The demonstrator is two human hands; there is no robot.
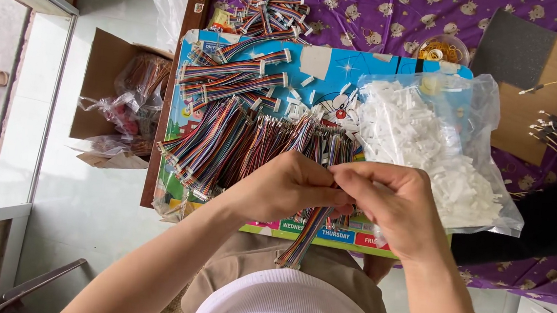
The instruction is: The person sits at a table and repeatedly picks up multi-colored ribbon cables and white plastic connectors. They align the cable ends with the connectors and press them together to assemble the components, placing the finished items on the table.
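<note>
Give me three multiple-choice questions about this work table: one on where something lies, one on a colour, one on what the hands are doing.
1. Where does the clear bag of white connectors lie?
A. on the right of the board
B. on the floor
C. in the cardboard box

2. What colour is the patterned cloth under the board?
A. green
B. purple
C. white

3. What are the left hand and right hand doing?
A. resting flat and empty
B. pinching one multicoloured ribbon cable between them
C. holding scissors

Answers: 1 A, the bag sits beside the pile of loose cables at the right. 2 B, purple shows all round the board. 3 B, both hands' fingertips meet on the cable, whose end hangs toward the lap.
</note>
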